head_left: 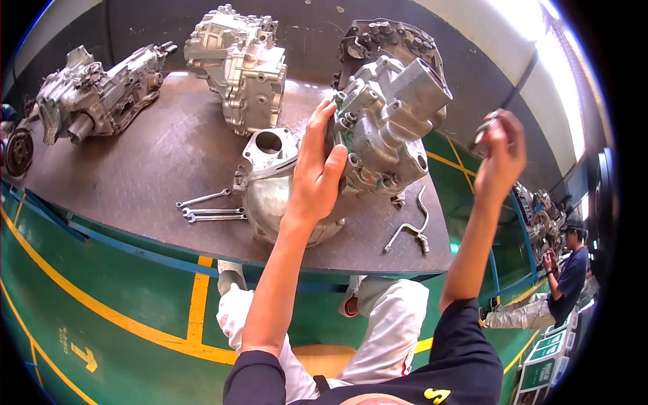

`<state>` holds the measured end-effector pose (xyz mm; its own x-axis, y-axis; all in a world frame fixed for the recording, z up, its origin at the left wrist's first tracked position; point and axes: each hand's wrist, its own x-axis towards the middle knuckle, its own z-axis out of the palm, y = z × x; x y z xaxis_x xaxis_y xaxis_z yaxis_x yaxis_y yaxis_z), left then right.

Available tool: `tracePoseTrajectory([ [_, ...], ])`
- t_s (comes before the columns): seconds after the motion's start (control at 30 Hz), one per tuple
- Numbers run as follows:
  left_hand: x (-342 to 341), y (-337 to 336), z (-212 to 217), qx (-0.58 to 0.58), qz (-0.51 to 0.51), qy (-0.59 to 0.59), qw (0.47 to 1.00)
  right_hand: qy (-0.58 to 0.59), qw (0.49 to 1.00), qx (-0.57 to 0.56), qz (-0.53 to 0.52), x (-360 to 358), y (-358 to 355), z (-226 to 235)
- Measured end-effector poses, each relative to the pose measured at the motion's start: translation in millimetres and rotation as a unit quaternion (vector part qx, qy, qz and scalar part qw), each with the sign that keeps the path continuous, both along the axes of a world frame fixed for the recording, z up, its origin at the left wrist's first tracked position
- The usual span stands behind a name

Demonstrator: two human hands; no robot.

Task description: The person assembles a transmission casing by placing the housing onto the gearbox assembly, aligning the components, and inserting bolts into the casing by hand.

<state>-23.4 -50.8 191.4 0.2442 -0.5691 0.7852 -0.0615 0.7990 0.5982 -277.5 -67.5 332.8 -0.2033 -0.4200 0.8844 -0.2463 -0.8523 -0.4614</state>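
A grey cast-metal gearbox [388,128] stands on the bench in front of me. My left hand [314,172] lies along its left side, fingers stretched upward and thumb spread against the casing. A rounded bell housing [270,192] with a round hole on top sits below and left of that hand, partly hidden by my forearm. Off to the right, away from the gearbox, my right hand [503,148] is raised with its fingers closed. Something small and dark metallic shows at its fingertips; it is too small and blurred to name.
Several wrenches [212,214] lie left of the bell housing; a bent metal rod [410,226] lies near the right edge of the bench [142,182]. More gearboxes stand behind: one left [101,94], one centre [239,67], a dark one [395,40]. A person [567,277] sits far right.
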Motion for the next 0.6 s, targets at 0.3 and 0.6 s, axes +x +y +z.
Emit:
tracePoseTrajectory([
  [0.3, -0.9, -1.1, -1.4, 0.015, -0.007, 0.002, 1.0, 0.644, 0.737, -0.194, -0.065, 149.9, -7.7, 83.3],
  [0.6, -1.0, 3.3, -2.7, 0.025, -0.046, 0.038, 0.998, 0.734, 0.677, 0.045, -0.043, 170.3, -19.2, 90.4],
])
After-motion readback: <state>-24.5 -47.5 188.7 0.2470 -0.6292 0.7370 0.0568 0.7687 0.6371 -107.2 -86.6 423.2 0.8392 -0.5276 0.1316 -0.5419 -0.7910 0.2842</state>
